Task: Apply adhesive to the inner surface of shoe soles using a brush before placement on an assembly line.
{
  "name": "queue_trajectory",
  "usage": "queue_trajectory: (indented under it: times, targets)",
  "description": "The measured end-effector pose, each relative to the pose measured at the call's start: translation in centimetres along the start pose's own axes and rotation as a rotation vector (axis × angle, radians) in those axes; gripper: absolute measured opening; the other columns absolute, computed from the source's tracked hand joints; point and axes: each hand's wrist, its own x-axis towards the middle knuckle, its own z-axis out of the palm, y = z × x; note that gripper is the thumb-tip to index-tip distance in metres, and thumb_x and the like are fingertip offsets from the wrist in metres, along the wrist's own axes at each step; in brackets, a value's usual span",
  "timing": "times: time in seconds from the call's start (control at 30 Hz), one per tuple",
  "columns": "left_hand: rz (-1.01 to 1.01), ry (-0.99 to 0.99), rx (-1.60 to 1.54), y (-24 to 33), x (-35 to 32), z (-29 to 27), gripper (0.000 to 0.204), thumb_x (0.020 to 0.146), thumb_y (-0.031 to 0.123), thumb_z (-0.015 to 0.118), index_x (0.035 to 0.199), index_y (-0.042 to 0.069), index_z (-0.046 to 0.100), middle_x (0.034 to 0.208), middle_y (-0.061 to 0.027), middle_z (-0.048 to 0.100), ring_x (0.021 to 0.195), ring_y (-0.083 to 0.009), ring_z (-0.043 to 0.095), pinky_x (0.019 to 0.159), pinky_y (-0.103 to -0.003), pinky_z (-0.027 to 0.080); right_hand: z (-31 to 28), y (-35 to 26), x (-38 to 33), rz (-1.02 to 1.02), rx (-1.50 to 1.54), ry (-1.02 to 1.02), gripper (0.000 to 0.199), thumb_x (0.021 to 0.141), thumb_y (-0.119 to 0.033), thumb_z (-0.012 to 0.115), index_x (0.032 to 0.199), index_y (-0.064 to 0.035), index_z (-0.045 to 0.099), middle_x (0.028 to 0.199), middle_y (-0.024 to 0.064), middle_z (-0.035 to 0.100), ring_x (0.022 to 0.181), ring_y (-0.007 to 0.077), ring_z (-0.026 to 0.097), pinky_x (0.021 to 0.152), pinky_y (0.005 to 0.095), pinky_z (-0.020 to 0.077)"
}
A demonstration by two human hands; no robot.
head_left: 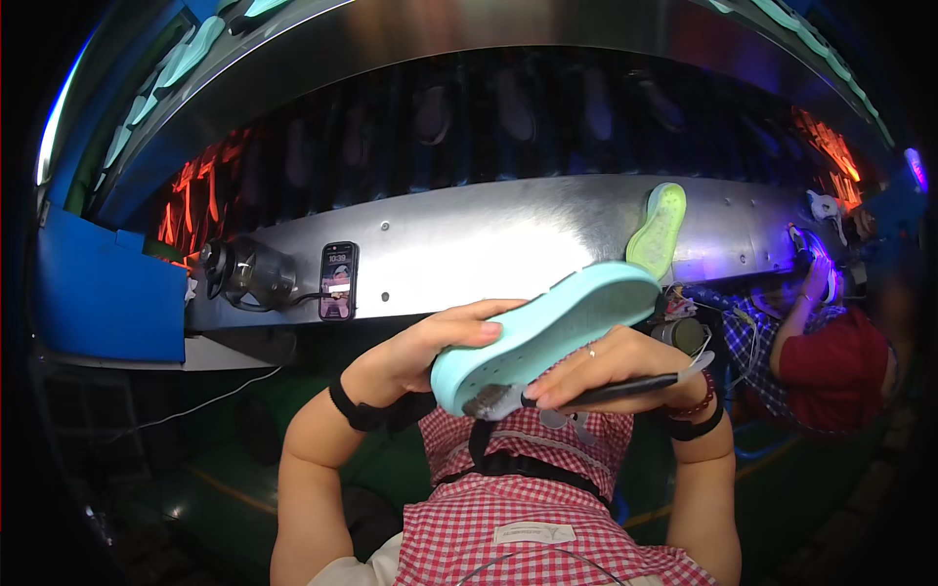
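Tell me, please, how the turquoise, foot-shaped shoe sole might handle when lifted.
The turquoise sole seems fairly stiff, showing no visible sag in the left hand. Its matte, foamlike look suggests it is probably light.

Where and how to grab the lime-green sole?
Probably the narrower waist of the lime-green sole, pinched across its long edges from above: it lies on the steel bench, and the held turquoise sole overlaps its near end in this view.

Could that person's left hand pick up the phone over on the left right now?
Probably not without letting go: the left hand is holding the turquoise sole. Otherwise, nothing seems to block its way to the phone.
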Motion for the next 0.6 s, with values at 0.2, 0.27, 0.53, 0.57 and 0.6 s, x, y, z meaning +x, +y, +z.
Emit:
queue_trajectory:
  times: [0.2, 0.27, 0.53, 0.57, 0.6]
  targets:
    - [0.029, -0.003, -0.054, -0.4, -1.8, -1.3, 0.063, 0.085, 0.038, 0.045, 0.13, -0.005, 0.035, 0.113, -0.0215, 0.052, 0.097, -0.0229, 0.057, 0.078, -0.03, 0.049, -0.1, -0.4, -0.8, -0.084, -0.086, 0.184, 0.02, 0.075, -0.006, 0.064, 0.094, 0.001, 0.065, 0.096, 0.017, 0.064, 0.088, 0.0265, 0.064, 0.078, 0.0312, 0.051]
    - [0.026, 0.191, -0.074, -0.2, -2.0, -0.3, 0.058, 0.079, 0.033, 0.048, 0.122, -0.005, 0.047, 0.111, -0.0215, 0.055, 0.097, -0.0251, 0.057, 0.082, -0.031, 0.047, 0.1, 0.1, -1.2, -0.034, -0.07, 0.151, 0.02, 0.074, -0.004, 0.065, 0.093, 0.0008, 0.065, 0.096, 0.0175, 0.064, 0.088, 0.0262, 0.064, 0.078, 0.0315, 0.0512]
    - [0.122, 0.369, 0.024, -0.3, -4.6, -0.9, 0.057, 0.083, 0.036, 0.046, 0.12, -0.008, 0.046, 0.109, -0.021, 0.056, 0.098, -0.0244, 0.057, 0.083, -0.031, 0.046, 0.2, 0.8, -1.6, -0.025, -0.088, 0.355, 0.021, 0.068, 0.004, 0.068, 0.089, 0.0001, 0.066, 0.096, 0.0174, 0.064, 0.09, 0.0248, 0.064, 0.079, 0.0308, 0.0515]
    - [0.179, 0.27, 0.04, -0.5, -4.9, -1.9, 0.057, 0.083, 0.036, 0.045, 0.119, -0.007, 0.047, 0.11, -0.021, 0.056, 0.098, -0.0244, 0.057, 0.083, -0.032, 0.045, 0.6, 1.3, -1.8, -0.041, -0.041, 0.336, 0.02, 0.068, 0.003, 0.068, 0.088, 0.0, 0.066, 0.096, 0.017, 0.064, 0.09, 0.0242, 0.064, 0.079, 0.0303, 0.0515]
    - [0.239, 0.171, 0.061, -0.4, -4.9, -2.7, 0.056, 0.083, 0.037, 0.044, 0.119, -0.007, 0.048, 0.111, -0.0209, 0.056, 0.099, -0.0244, 0.056, 0.084, -0.032, 0.044, 0.9, 0.8, -1.8, -0.016, -0.088, 0.322, 0.02, 0.067, 0.003, 0.068, 0.087, 0.0002, 0.066, 0.093, 0.0155, 0.065, 0.092, 0.0241, 0.063, 0.079, 0.03, 0.0512]
